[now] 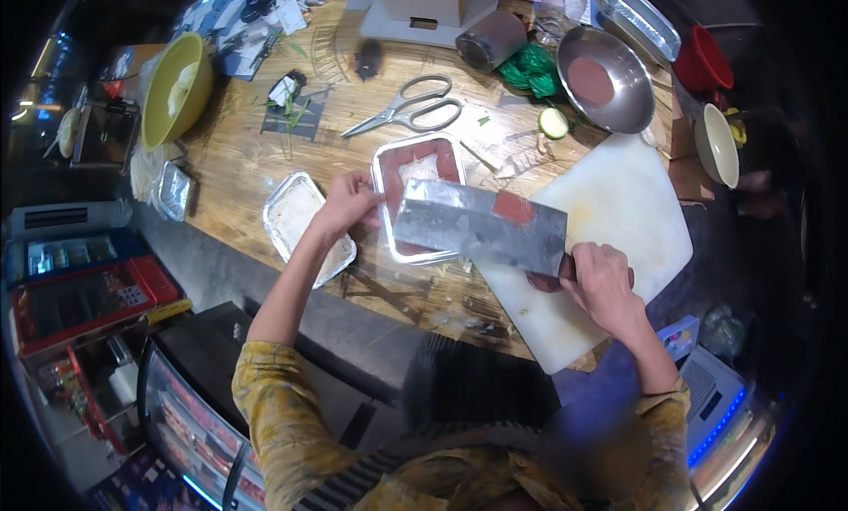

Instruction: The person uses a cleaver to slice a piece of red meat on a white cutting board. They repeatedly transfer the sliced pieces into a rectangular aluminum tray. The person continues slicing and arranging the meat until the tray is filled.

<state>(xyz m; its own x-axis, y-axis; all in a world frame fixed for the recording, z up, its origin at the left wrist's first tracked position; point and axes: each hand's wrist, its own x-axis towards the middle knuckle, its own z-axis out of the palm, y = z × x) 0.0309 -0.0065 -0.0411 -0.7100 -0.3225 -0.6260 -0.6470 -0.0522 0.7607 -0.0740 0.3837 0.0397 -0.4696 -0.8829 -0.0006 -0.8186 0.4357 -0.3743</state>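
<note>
My right hand (pixel 599 282) is closed on the handle of a wide cleaver (pixel 457 229). Its blade, with a reddish-brown slice (pixel 514 207) lying on it, reaches over a foil tray (pixel 424 256) lined with similar slices around a pale middle. At that tray's left rim is my left hand (pixel 354 203), fingers bent; whether they pinch the rim cannot be told. A second foil tray (pixel 291 209) with a whitish surface lies left of it, partly behind my left forearm. Under the cleaver's handle, a dark reddish piece (pixel 544 282) rests on the white cutting board (pixel 616 193).
Scissors (pixel 404 110) lie beyond the trays. A steel bowl (pixel 626 67) holding a reddish piece, a cut green vegetable (pixel 553 123) and a green plastic bag (pixel 536 70) are at the back right. A yellow bowl (pixel 156 107) stands left. A jar (pixel 490 40) lies at the back.
</note>
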